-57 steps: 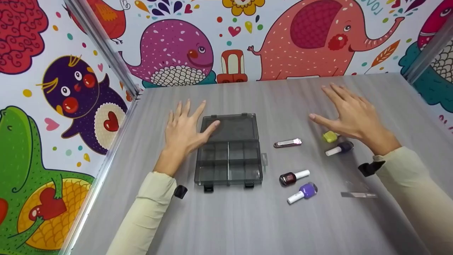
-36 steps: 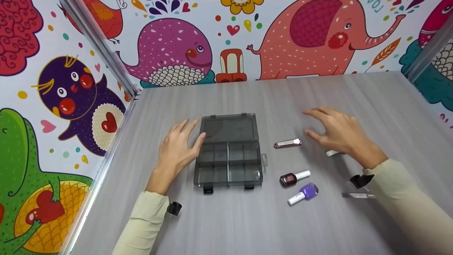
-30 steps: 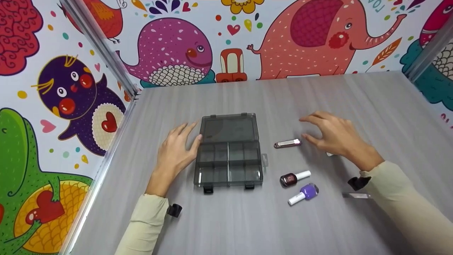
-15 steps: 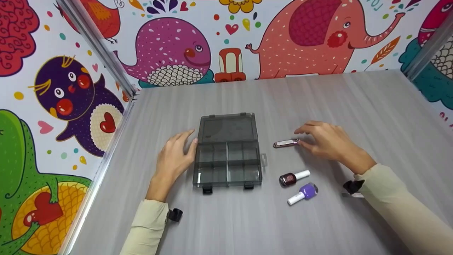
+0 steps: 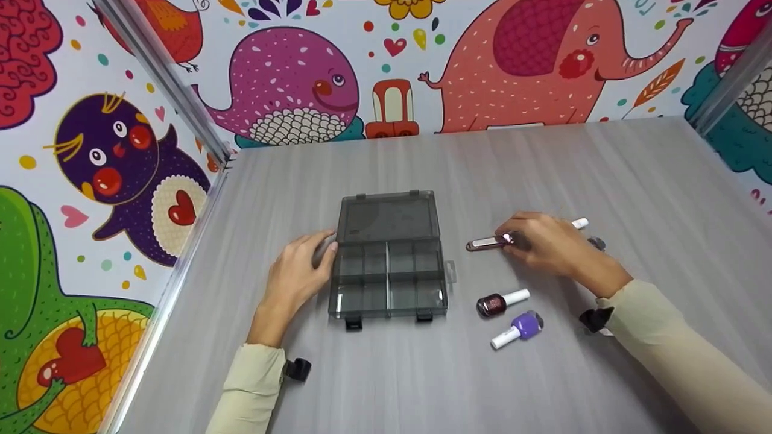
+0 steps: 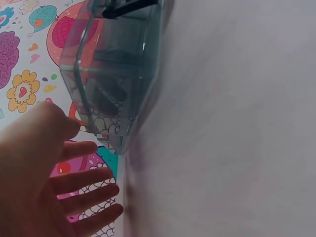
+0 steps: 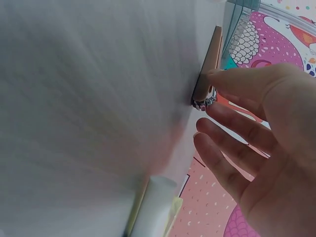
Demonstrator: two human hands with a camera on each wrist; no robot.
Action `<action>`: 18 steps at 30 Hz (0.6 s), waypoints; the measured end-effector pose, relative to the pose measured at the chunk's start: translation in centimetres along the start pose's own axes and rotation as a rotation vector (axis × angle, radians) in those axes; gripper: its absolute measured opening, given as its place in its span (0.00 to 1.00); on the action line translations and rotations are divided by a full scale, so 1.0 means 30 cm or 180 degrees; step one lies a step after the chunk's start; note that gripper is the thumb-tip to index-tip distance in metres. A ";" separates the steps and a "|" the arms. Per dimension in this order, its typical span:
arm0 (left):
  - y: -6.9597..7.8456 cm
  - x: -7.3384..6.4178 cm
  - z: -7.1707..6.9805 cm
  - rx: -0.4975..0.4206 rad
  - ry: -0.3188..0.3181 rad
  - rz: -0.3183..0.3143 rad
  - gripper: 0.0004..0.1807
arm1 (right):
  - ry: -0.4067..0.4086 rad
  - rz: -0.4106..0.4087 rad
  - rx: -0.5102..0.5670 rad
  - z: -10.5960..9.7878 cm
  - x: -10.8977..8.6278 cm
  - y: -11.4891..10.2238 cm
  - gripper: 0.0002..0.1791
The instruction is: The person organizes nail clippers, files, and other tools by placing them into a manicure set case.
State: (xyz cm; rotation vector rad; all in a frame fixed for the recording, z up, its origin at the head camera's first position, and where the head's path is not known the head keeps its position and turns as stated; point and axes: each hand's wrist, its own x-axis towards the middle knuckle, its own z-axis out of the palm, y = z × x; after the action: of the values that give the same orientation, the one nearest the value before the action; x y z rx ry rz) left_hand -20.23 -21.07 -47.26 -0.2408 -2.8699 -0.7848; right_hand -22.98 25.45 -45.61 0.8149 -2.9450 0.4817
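Observation:
My right hand (image 5: 546, 246) pinches the near end of a nail clipper (image 5: 484, 243) lying on the table. In the right wrist view the thumb presses one side of the clipper (image 7: 211, 59), the index finger is behind it, and the other fingers are spread below. My left hand (image 5: 294, 270) is beside the left edge of a smoky see-through divided box (image 5: 389, 218), thumb tip right at its side. The left wrist view shows the left fingers (image 6: 91, 177) loosely extended beneath the box wall (image 6: 118, 64), holding nothing.
A dark red nail polish bottle (image 5: 493, 305) and a purple one (image 5: 526, 325) lie right of the box. Behind the right hand show a white cap (image 5: 579, 223) and part of a dark bottle (image 5: 596, 243). A printed wall (image 5: 398, 66) bounds the far side.
My right hand has come left and down from over the far right bottles to the nail clipper and pinched it. My left hand has drawn back from above the box to its left side.

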 end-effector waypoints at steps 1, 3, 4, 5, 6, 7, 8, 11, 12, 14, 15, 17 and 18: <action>0.000 -0.001 0.000 0.0023 -0.0017 -0.0004 0.23 | -0.0011 0.0016 -0.0003 0.001 0.000 -0.001 0.15; 0.001 -0.001 0.000 0.0065 -0.0052 0.0004 0.23 | -0.0024 0.0032 -0.0018 0.005 0.000 0.000 0.15; 0.001 -0.002 -0.001 0.0087 -0.0065 0.0002 0.23 | -0.0026 0.0034 -0.0016 0.006 0.000 0.000 0.15; 0.001 -0.003 -0.001 0.0113 -0.0079 -0.0001 0.23 | -0.0024 0.0031 -0.0008 0.007 0.001 -0.001 0.15; 0.001 -0.003 -0.002 0.0129 -0.0093 -0.0005 0.23 | -0.0018 0.0020 0.0002 0.008 0.001 -0.001 0.14; 0.002 -0.004 -0.002 0.0136 -0.0103 -0.0010 0.23 | -0.0009 0.0000 0.0022 0.010 0.002 -0.001 0.14; 0.002 -0.003 -0.002 0.0139 -0.0108 -0.0012 0.23 | 0.0004 -0.0032 0.0054 0.012 0.003 0.000 0.14; 0.005 -0.002 -0.002 0.0135 -0.0117 -0.0008 0.23 | 0.0069 -0.0138 0.0133 0.016 0.006 0.000 0.13; 0.006 -0.001 -0.003 0.0123 -0.0119 0.0009 0.23 | 0.0093 -0.0175 0.0150 0.018 0.007 0.000 0.13; 0.008 0.000 -0.003 0.0115 -0.0121 0.0030 0.23 | 0.0136 -0.0229 0.0162 0.020 0.008 -0.002 0.13; 0.007 0.000 -0.003 0.0111 -0.0126 0.0035 0.23 | 0.0149 -0.0239 0.0154 0.021 0.008 -0.003 0.13; 0.007 -0.001 -0.003 0.0103 -0.0136 0.0025 0.23 | 0.0162 -0.0252 0.0143 0.023 0.009 -0.004 0.13; 0.006 -0.002 -0.003 0.0105 -0.0142 0.0007 0.24 | 0.0165 -0.0252 0.0136 0.024 0.009 -0.006 0.13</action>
State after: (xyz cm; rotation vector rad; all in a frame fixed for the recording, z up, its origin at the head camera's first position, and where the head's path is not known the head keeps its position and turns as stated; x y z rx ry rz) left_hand -20.12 -20.96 -47.11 -0.2606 -2.9211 -0.7402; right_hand -23.10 24.95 -46.22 0.9054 -2.8519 0.5533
